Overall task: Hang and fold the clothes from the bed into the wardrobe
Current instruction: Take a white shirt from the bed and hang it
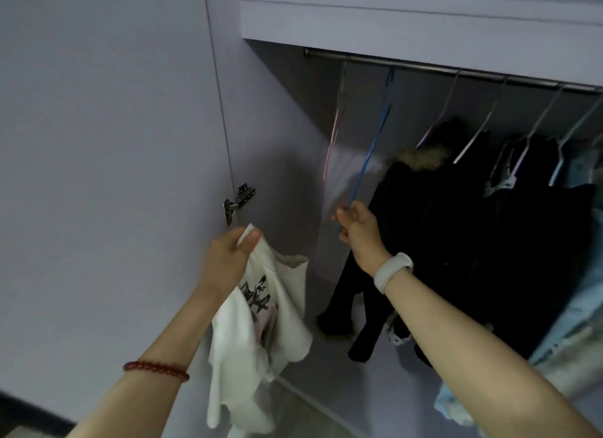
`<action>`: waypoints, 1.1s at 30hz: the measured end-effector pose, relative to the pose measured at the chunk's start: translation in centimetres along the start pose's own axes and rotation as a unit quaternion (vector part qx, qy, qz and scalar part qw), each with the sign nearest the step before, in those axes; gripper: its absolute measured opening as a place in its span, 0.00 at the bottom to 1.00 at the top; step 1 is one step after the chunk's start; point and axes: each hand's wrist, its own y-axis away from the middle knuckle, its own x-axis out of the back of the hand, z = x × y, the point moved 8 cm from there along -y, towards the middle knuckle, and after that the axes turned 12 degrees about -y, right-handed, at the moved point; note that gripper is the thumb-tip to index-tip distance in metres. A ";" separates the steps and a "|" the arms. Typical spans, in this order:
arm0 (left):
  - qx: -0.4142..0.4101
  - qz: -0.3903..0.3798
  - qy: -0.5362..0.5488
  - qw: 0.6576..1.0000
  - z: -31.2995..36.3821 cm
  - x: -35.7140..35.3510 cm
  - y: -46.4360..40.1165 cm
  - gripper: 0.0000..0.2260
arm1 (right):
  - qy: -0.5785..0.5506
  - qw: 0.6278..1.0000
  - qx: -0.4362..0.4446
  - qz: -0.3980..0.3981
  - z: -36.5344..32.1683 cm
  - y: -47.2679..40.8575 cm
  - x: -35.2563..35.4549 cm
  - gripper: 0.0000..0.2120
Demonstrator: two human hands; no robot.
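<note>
The left hand [228, 255] pinches the top of a white printed cotton T-shirt [261, 333], which hangs down in front of the open pale lilac wardrobe door [114, 144]. The right hand [357, 229] grips the lower end of a thin blue wire hanger [375, 140] hooked on the metal wardrobe rail [424, 67], beside dark hanging coats [456, 225].

Pale lilac panels are filling the view.
A steel hinge [237, 202] is glinting on the open door [107, 144]; a shelf [408, 16] is running overhead.
</note>
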 end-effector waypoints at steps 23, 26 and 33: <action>-0.056 -0.115 -0.051 0.990 -0.7 2.9 16.0 0.18 | -0.127 0.974 0.031 0.184 2.2 23.1 7.5 0.19; -0.052 -0.113 -0.080 0.989 -0.8 2.5 17.1 0.18 | -0.294 0.936 0.019 0.194 1.7 22.7 7.5 0.18; -0.105 -0.139 -0.143 0.974 0.5 2.4 18.9 0.16 | -0.291 0.943 0.016 0.160 -0.8 21.3 5.0 0.16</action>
